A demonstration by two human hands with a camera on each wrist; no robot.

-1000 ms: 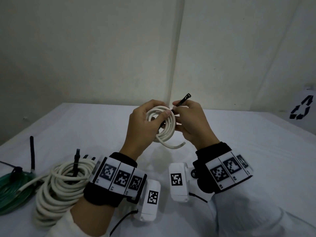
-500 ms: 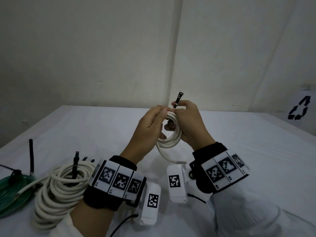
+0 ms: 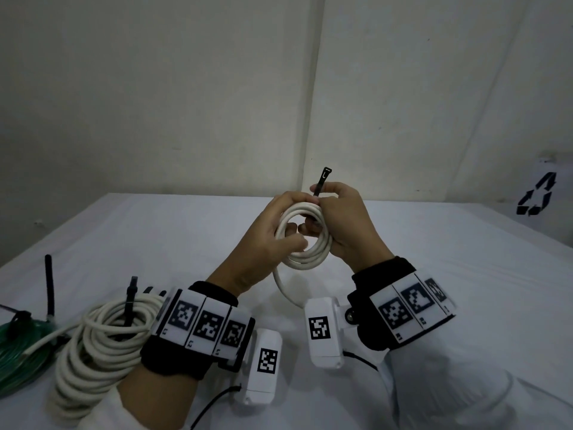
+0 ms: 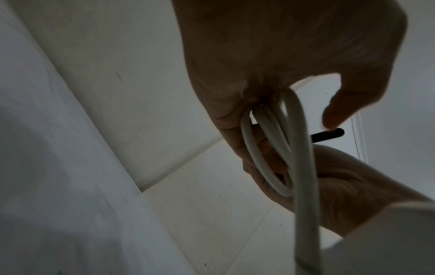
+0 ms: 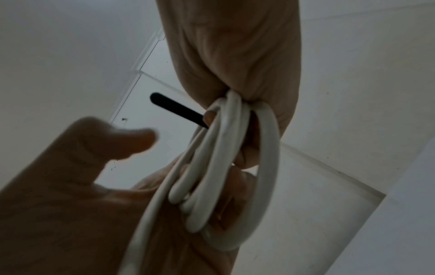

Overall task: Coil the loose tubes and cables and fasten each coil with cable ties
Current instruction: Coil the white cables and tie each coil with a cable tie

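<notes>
White-sheeted worktop (image 3: 434,274): green coil (image 3: 18,352) and large white coil (image 3: 102,336) tied. Small white coil (image 3: 310,252), aloft, gripped by left hand (image 3: 263,240); right hand (image 3: 344,221) pinches unfastened cable tie (image 3: 321,181).

Three coils: two white (image 3: 305,240) (image 3: 99,346), one green (image 3: 18,355); three black ties (image 3: 321,181) (image 3: 130,301) (image 3: 49,283).

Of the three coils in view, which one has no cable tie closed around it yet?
The small white coil held up in both hands: its black tie sticks up loose. The large white coil and green coil lie on the table, tied.
</notes>
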